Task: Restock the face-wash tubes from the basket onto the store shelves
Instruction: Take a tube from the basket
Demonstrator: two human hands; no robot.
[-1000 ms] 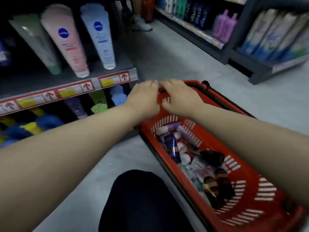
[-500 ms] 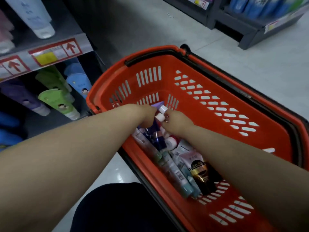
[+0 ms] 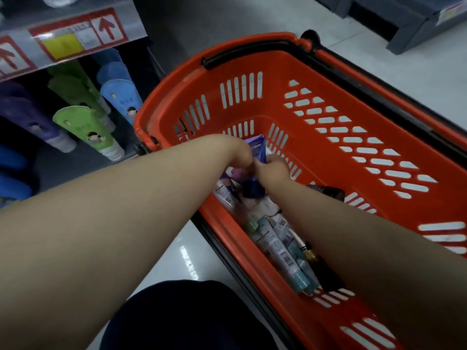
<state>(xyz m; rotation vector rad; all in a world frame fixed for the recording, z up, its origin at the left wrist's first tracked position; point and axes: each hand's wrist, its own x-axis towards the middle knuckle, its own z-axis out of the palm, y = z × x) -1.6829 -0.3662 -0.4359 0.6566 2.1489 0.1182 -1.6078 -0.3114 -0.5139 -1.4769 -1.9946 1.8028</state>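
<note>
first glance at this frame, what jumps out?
The red basket on the floor fills the middle and right. Inside its far end, the left hand and right hand meet at a purple tube, over mixed tubes piled along the shelf-side wall. At left, green tubes and blue tubes stand below a red-arrow price strip.

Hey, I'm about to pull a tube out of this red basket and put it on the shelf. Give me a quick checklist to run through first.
1. Grip: the right hand curls round the purple plastic tube: ok.
2. Second grip: the left hand hides its own fingers: cannot tell.
3. Tube clear of the red slotted plastic basket: not ok, it sits below the rim.
4. Shelf spot: purple shelf tubes stand beside green shelf tubes on the lower shelf: ok.
5. Same product as those: cannot tell.
6. Loose pile of tubes free of the lift: cannot tell, a forearm covers part.
</note>
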